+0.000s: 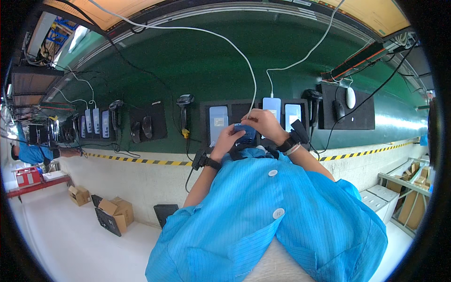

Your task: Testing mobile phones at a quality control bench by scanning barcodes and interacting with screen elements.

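In front of my body a dark blue smartphone (247, 136) is in my left hand (227, 142), whose fingers close round its left side. My right hand (266, 123) pinches the end of a white cable (253, 84) at the phone's top edge. My fingers hide the plug, so whether it sits in the phone cannot be seen. To the left lies a light blue phone (218, 121) on a dark mat. Just beyond my right hand, another light blue phone (272, 104) has a white cable at its top end. A third pale phone (293, 113) lies beside it.
Barcode scanners stand left (185, 113) and right (313, 103) of the phones. A white mouse (351, 97) and a black mouse (338, 111) rest on a mat. Black-and-yellow tape (141, 160) marks the bench edge. A co-worker (35, 152) is far left; cardboard boxes (123, 210) sit below.
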Demonstrator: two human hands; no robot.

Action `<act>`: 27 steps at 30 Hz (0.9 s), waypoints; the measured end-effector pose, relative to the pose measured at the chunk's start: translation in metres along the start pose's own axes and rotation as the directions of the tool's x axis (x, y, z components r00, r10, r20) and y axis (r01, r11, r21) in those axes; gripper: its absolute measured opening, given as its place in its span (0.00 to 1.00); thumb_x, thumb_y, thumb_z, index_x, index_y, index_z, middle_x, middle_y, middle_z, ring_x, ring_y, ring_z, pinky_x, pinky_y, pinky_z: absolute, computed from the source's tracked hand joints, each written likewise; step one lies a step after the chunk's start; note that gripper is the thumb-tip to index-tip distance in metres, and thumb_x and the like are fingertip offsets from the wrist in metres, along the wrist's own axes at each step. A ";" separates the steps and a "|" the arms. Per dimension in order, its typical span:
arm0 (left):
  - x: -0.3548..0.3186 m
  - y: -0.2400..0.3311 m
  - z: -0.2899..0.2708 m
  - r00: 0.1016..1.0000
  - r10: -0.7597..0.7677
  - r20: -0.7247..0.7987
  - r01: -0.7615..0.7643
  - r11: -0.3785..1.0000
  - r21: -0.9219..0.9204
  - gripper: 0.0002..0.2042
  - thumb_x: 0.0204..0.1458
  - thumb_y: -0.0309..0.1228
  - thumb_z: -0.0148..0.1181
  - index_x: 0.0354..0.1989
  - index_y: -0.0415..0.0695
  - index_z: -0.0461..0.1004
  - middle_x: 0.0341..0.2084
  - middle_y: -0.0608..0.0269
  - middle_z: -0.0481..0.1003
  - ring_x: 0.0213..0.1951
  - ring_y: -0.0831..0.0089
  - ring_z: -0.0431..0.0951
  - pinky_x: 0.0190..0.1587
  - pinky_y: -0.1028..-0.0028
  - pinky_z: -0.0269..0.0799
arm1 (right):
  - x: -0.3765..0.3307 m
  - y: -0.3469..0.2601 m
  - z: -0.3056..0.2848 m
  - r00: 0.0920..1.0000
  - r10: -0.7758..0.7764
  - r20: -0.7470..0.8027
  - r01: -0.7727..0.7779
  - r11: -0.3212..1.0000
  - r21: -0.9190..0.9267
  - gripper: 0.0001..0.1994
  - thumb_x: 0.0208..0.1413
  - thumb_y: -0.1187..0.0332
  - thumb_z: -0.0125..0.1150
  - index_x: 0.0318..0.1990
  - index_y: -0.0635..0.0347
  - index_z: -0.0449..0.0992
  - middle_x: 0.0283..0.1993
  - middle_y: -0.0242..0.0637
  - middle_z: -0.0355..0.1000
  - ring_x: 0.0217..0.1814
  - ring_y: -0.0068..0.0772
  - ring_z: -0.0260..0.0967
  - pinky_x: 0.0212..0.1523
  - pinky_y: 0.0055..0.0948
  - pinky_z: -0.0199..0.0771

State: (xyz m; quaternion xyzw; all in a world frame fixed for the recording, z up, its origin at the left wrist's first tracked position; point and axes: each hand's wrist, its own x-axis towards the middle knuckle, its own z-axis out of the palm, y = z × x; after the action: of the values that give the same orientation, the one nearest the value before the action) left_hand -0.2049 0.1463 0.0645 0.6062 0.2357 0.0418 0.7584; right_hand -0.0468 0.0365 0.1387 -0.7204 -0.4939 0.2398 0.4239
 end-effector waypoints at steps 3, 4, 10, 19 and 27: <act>0.000 0.000 0.000 1.000 -0.011 0.004 0.011 1.000 -0.024 0.12 0.52 0.29 0.60 0.43 0.37 0.73 0.34 0.64 0.76 0.37 0.79 0.74 0.41 0.77 0.70 | 0.004 0.002 0.001 0.998 0.057 0.021 -0.055 0.994 -0.096 0.09 0.49 0.64 0.60 0.31 0.60 0.79 0.32 0.42 0.75 0.35 0.45 0.73 0.36 0.37 0.73; 0.001 0.000 0.000 1.000 -0.020 0.006 0.020 0.999 -0.047 0.13 0.52 0.29 0.60 0.44 0.36 0.72 0.35 0.64 0.76 0.38 0.78 0.74 0.42 0.77 0.70 | 0.006 0.005 0.001 0.996 0.080 0.045 -0.074 0.990 -0.122 0.09 0.49 0.63 0.60 0.31 0.60 0.79 0.31 0.42 0.75 0.35 0.46 0.73 0.35 0.38 0.73; 0.007 -0.018 -0.002 0.999 0.044 0.004 -0.044 0.999 -0.001 0.17 0.52 0.28 0.60 0.49 0.35 0.68 0.40 0.60 0.75 0.41 0.75 0.74 0.46 0.76 0.69 | 0.011 0.017 -0.003 0.982 0.178 0.063 -0.175 0.983 -0.054 0.11 0.49 0.61 0.61 0.31 0.59 0.80 0.29 0.44 0.76 0.32 0.45 0.74 0.33 0.36 0.72; -0.017 -0.058 -0.027 0.985 -0.063 -0.164 0.073 0.995 0.061 0.16 0.51 0.28 0.59 0.47 0.35 0.68 0.40 0.57 0.74 0.42 0.72 0.75 0.47 0.72 0.70 | 0.014 0.031 0.003 0.973 0.196 0.125 -0.209 0.972 0.105 0.12 0.48 0.62 0.62 0.34 0.61 0.80 0.31 0.48 0.76 0.34 0.44 0.75 0.35 0.34 0.72; -0.045 -0.073 -0.023 0.920 -0.018 -0.392 0.063 0.993 0.103 0.09 0.53 0.27 0.57 0.41 0.36 0.72 0.35 0.63 0.75 0.37 0.78 0.74 0.43 0.78 0.69 | 0.034 0.058 0.011 0.953 0.262 0.149 -0.240 0.959 -0.152 0.16 0.43 0.66 0.66 0.39 0.66 0.76 0.35 0.52 0.75 0.38 0.50 0.74 0.41 0.38 0.72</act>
State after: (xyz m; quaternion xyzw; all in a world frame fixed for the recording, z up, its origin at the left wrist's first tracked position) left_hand -0.2699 0.1325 0.0064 0.6228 0.3964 0.1323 0.6614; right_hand -0.0119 0.0629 0.0860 -0.7812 -0.4467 0.3183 0.2983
